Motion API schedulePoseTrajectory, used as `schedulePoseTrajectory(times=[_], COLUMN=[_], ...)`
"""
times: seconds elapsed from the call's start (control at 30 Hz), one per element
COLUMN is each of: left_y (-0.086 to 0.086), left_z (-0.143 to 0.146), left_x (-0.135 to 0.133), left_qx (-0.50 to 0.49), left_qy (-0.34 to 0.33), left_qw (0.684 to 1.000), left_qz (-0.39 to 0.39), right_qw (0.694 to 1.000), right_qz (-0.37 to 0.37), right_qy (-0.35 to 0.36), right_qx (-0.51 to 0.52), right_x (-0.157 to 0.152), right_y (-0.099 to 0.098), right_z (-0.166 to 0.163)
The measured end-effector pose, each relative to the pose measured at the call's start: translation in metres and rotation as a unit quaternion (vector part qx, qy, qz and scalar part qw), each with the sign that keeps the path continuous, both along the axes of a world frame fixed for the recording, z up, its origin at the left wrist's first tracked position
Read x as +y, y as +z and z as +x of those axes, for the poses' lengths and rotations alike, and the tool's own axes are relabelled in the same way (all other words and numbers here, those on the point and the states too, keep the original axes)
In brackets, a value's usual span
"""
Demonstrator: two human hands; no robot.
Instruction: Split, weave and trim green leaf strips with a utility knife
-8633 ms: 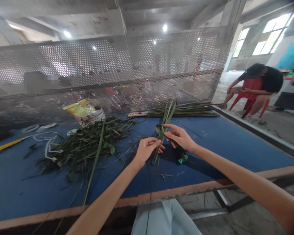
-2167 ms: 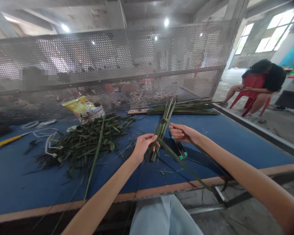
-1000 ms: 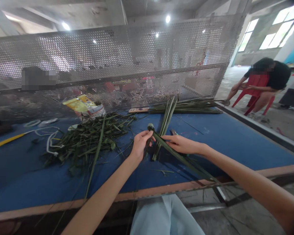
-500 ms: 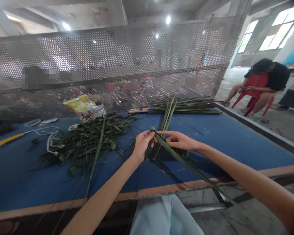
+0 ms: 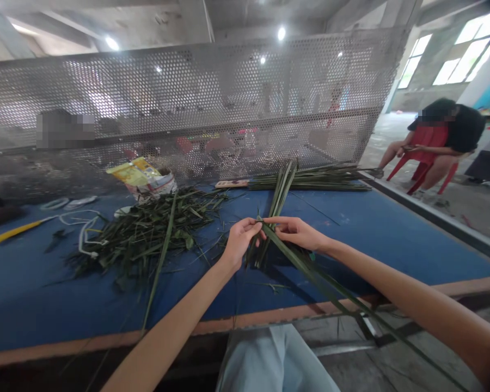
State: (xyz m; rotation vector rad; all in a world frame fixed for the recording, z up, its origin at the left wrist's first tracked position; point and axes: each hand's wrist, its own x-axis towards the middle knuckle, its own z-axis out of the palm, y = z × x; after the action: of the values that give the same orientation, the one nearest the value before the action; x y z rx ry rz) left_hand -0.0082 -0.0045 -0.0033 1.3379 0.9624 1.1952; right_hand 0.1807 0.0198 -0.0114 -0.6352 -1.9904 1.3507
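Observation:
My left hand [image 5: 242, 243] and my right hand [image 5: 296, 232] meet over the blue table [image 5: 375, 245], both pinching a woven piece of green leaf strips [image 5: 278, 212]. Its upper strips stand up and away from me. Its lower ends hang near my left palm. Long green strips [image 5: 330, 286] run from my right fingers down to the right, past the table's front edge. A small teal object [image 5: 312, 256] is mostly hidden under those strips.
A heap of cut leaves [image 5: 142, 239] lies left of my hands, and a bundle of long strips [image 5: 310, 185] lies beyond them. A yellow packet [image 5: 133, 173], white cord [image 5: 81, 234] and a yellow-handled tool [image 5: 16, 233] sit further left. A perforated metal screen [image 5: 188, 92] stands behind. A seated person [image 5: 436, 136] is at the right.
The long strips now fan out further to the lower right, reaching past the table edge. My right hand has closed in toward my left at the woven piece.

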Motion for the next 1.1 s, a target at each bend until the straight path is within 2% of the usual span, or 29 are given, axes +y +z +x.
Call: schedulePoseTrajectory(times=[0.33, 0.7, 0.8, 0.87, 0.97, 1.1], left_y=[-0.001, -0.002, -0.001, 0.0, 0.0, 0.0], left_z=[-0.001, -0.003, -0.003, -0.003, -0.003, -0.001], left_x=[0.003, 0.004, 0.004, 0.003, 0.003, 0.003], left_qx=[-0.003, -0.009, -0.004, -0.003, 0.001, 0.009], left_qy=[0.009, 0.004, 0.004, 0.005, -0.003, -0.019], left_qw=[1.0, 1.0, 1.0, 1.0, 0.999, 0.999], left_qz=[-0.004, -0.01, -0.014, -0.022, -0.035, -0.048], right_qw=[0.998, 0.999, 0.997, 0.985, 0.936, 0.857], right_qz=[-0.035, -0.015, 0.057, 0.149, 0.304, 0.471], right_qy=[0.039, 0.042, 0.013, -0.049, -0.138, -0.129], right_qx=[-0.015, -0.027, -0.049, -0.074, -0.109, -0.162], right_x=[-0.003, -0.003, -0.005, -0.007, -0.009, -0.007], right_y=[0.005, 0.007, 0.004, 0.002, 0.0, -0.002], right_z=[0.002, 0.003, 0.002, 0.001, 0.002, 0.011])
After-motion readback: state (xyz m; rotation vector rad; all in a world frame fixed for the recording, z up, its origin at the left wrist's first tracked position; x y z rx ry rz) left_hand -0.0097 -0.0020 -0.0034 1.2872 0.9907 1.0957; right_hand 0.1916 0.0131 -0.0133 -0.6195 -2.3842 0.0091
